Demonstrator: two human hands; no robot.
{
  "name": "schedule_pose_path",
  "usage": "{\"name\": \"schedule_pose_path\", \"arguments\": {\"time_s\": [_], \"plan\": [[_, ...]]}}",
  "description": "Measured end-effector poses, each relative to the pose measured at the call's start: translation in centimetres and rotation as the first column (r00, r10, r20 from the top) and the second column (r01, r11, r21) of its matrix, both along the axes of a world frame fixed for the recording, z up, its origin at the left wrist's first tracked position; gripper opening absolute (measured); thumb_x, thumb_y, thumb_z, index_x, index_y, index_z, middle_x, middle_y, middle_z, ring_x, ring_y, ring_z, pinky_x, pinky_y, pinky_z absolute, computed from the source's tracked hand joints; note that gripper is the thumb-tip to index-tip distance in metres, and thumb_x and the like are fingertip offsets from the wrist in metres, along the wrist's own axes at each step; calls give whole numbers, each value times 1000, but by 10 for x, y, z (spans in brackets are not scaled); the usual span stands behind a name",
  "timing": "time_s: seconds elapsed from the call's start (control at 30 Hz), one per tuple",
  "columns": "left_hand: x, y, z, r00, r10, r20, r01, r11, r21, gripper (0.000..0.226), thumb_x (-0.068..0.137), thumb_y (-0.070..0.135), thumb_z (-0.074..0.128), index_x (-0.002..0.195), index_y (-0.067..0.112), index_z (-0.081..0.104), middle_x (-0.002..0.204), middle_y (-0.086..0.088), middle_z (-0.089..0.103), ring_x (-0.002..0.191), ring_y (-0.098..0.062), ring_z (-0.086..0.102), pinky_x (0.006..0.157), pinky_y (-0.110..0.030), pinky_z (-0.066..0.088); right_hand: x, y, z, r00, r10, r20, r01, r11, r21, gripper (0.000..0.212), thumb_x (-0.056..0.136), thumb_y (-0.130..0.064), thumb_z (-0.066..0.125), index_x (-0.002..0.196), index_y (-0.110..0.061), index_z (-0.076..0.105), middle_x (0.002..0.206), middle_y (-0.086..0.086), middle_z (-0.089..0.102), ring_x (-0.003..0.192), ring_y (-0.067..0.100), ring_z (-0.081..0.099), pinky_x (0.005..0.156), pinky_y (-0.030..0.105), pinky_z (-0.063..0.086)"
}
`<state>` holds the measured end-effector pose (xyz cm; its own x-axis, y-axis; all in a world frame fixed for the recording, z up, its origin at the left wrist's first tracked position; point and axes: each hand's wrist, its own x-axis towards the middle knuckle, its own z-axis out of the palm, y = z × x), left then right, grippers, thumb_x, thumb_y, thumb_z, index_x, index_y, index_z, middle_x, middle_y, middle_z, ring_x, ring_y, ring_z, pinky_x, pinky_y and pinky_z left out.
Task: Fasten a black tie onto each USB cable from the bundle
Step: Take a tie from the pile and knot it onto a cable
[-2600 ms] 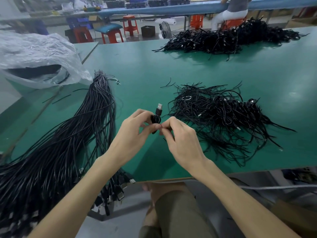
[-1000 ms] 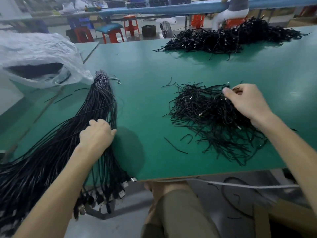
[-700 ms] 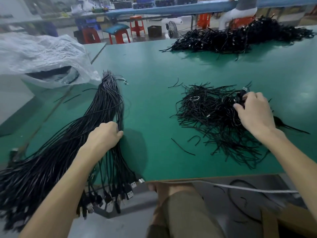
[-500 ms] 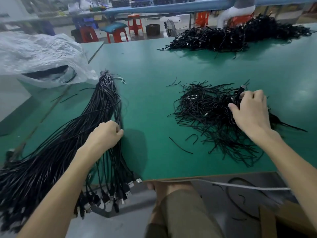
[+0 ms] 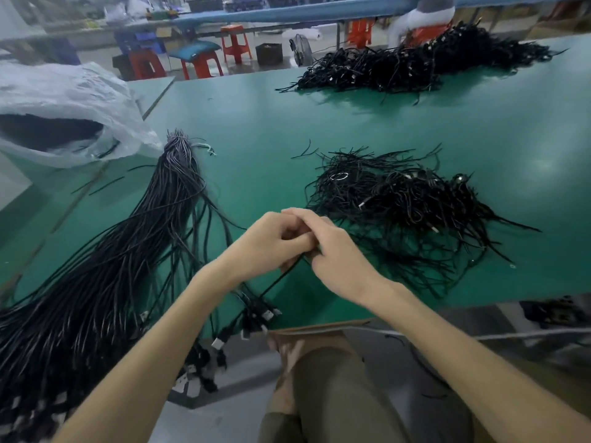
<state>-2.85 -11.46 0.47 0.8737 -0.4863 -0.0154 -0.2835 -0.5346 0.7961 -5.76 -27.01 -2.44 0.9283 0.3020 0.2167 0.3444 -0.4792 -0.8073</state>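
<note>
A long bundle of black USB cables (image 5: 121,251) lies on the left of the green table (image 5: 256,148), its plugs hanging over the front edge. A heap of loose black ties mixed with tied cables (image 5: 399,206) lies to the right. My left hand (image 5: 268,244) and my right hand (image 5: 332,251) meet above the table's front, fingers curled together. One black cable (image 5: 275,282) runs from between them down to the plugs at the edge. Whether a tie is in my fingers is hidden.
A crumpled clear plastic bag (image 5: 64,110) sits at the back left. A big heap of black cables (image 5: 415,65) lies at the far right of the table. Red stools (image 5: 233,43) and a seated person (image 5: 425,14) are beyond. My knee (image 5: 319,378) is under the front edge.
My left hand left the bundle with one cable and came to the middle. My right hand came back from the tie heap and joined it.
</note>
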Motion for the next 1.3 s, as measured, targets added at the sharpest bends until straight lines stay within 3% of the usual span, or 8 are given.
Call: {"name": "schedule_pose_path", "arguments": {"time_s": [0.17, 0.37, 0.43, 0.57, 0.73, 0.93, 1.13, 1.3], "plan": [[5, 26, -5, 966, 87, -243, -164, 934, -317, 36, 103, 28, 61, 80, 1, 55, 70, -13, 57, 55, -23, 55, 61, -27, 49, 17, 21, -16, 992, -119, -45, 126, 974, 186, 33, 100, 3, 46, 117, -18, 66, 100, -5, 72, 81, -4, 58, 72, 13, 41], [19, 60, -20, 909, -31, -415, -229, 796, -561, 16, 104, 24, 56, 98, 11, 62, 75, 3, 52, 54, -16, 53, 54, -20, 47, 44, 27, -26, 901, -403, -162, 434, 832, 346, 32, 105, -9, 43, 90, -17, 69, 66, -2, 72, 68, 11, 68, 69, 25, 48], [25, 76, -26, 869, -90, -487, -328, 632, -702, 11, 101, 22, 59, 98, 14, 66, 77, 6, 51, 52, -7, 50, 46, -16, 42, 50, 21, -29, 875, -436, -211, 484, 780, 396, 32, 108, -11, 42, 92, -15, 69, 67, 0, 71, 67, 15, 70, 71, 32, 53], [26, 95, -41, 736, -445, -510, -560, 23, -828, 26, 89, 10, 78, 111, 4, 64, 102, -8, 72, 87, -13, 75, 62, -18, 59, 50, 18, -39, 903, -379, -202, 429, 798, 422, 29, 109, -14, 44, 94, -13, 68, 65, -1, 68, 63, 14, 68, 59, 27, 53], [28, 87, -49, 764, -448, -465, -613, -276, -741, 52, 100, 30, 68, 130, -10, 54, 143, -26, 56, 132, -32, 59, 106, -32, 52, 53, 21, -41, 909, -372, -191, 417, 829, 372, 29, 110, -17, 45, 94, -14, 68, 67, 2, 69, 64, 18, 69, 59, 26, 52], [40, 88, -63, 718, -347, -603, -689, -232, -687, 38, 106, -2, 40, 142, -15, 42, 141, -26, 59, 121, -30, 68, 92, -30, 59, 51, 18, -42, 935, -315, -162, 353, 864, 360, 26, 108, -13, 47, 98, -14, 71, 67, -1, 69, 66, 18, 69, 60, 24, 50], [43, 80, -69, 783, -91, -616, -613, 55, -788, 37, 99, 46, 51, 115, 18, 69, 101, 17, 72, 62, 1, 59, 58, -15, 47, 49, 17, -43, 945, -288, -154, 326, 872, 365, 26, 106, -9, 50, 100, -15, 74, 69, 1, 68, 66, 18, 67, 60, 25, 49], [37, 78, -65, 819, -33, -572, -562, 149, -813, 48, 98, 61, 46, 78, 27, 73, 114, 7, 72, 105, -13, 66, 88, -27, 53, 50, 17, -42, 947, -280, -159, 319, 882, 346, 25, 106, -10, 50, 101, -15, 74, 71, 4, 69, 71, 24, 69, 62, 27, 50]]}}
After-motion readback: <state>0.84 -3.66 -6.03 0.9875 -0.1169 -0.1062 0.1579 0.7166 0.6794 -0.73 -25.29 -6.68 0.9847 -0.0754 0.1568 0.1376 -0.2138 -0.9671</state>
